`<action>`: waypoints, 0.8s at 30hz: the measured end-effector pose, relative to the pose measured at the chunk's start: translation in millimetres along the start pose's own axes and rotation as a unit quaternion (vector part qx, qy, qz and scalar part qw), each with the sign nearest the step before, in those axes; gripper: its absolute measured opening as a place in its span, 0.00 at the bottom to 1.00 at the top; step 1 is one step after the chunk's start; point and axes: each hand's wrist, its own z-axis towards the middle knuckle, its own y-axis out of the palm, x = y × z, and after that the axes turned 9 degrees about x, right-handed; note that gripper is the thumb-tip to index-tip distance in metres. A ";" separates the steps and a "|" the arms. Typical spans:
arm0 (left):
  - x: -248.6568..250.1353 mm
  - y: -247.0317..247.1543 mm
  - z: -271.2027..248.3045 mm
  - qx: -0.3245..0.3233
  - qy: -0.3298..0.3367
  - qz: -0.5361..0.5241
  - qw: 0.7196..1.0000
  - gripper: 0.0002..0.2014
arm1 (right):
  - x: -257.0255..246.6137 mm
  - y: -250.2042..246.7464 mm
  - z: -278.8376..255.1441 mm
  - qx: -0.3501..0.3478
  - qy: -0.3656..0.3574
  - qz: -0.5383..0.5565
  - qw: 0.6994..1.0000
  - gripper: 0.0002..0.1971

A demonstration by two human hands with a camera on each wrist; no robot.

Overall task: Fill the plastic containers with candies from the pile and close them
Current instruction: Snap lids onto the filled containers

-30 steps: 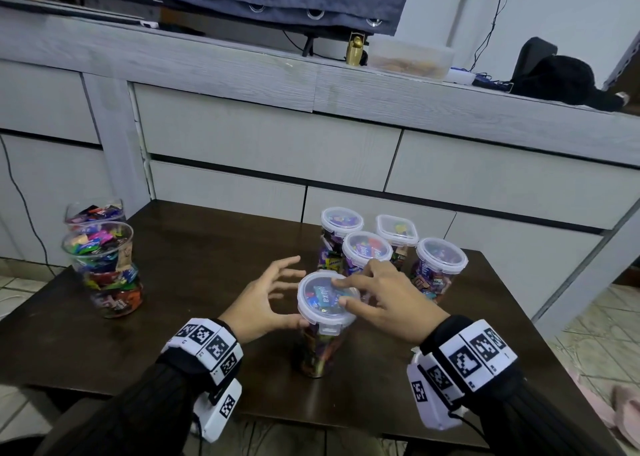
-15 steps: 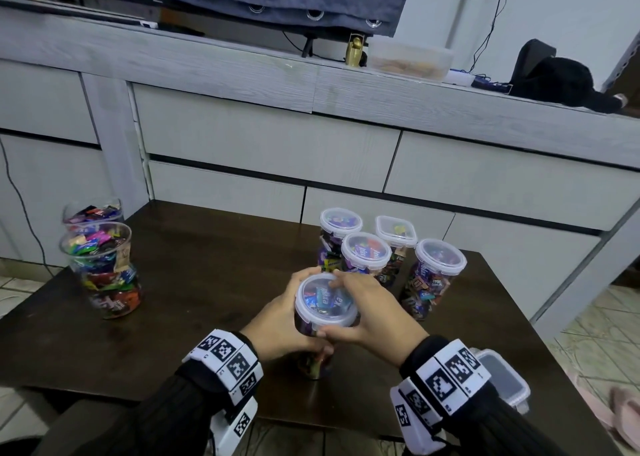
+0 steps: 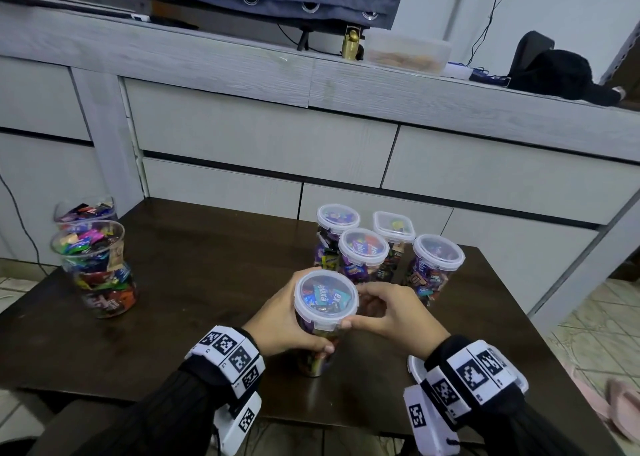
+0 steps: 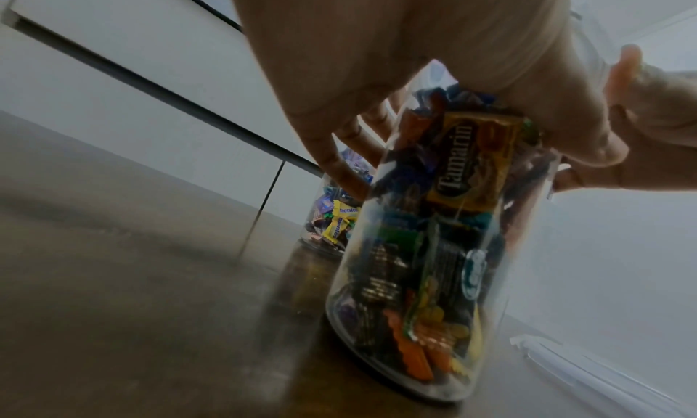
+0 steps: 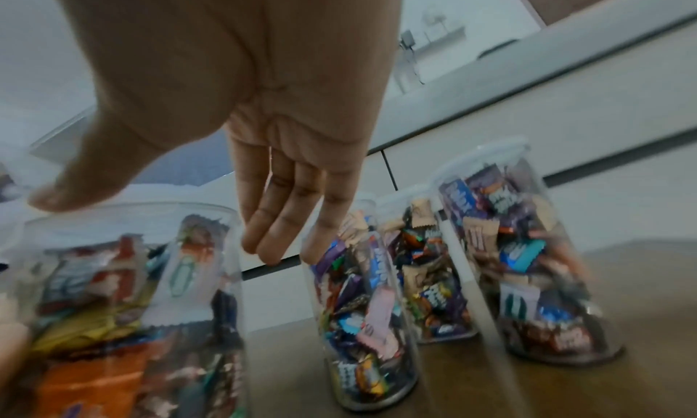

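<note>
A clear plastic container (image 3: 317, 355) packed with wrapped candies stands on the dark table (image 3: 194, 282), its round lid (image 3: 325, 298) on top. My left hand (image 3: 284, 320) grips its upper wall from the left, thumb on the near side. My right hand (image 3: 391, 313) pinches the lid's rim from the right, thumb on the near edge and fingers at the far edge. The left wrist view shows the left hand (image 4: 415, 52) wrapped round the container (image 4: 433, 245). The right wrist view shows the right hand (image 5: 245, 96) with its thumb on the container's (image 5: 124, 305) lid.
Several lidded, candy-filled containers (image 3: 363, 247) cluster just behind my hands. Two open cups of candies (image 3: 88, 244) stand at the table's left edge. A loose white lid (image 3: 414, 369) lies under my right wrist near the front edge. Grey cabinet drawers (image 3: 259, 143) rise behind the table.
My left hand, spread beside the container a second ago, has closed round it. The right hand has shifted from the lid's top to its right rim. Both arms drew nearer to me.
</note>
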 end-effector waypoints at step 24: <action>8.3 27.8 -4.9 -0.036 0.003 -0.081 0.996 0.49 | -24.7 4.4 5.4 -0.038 -0.107 -0.203 0.973 0.46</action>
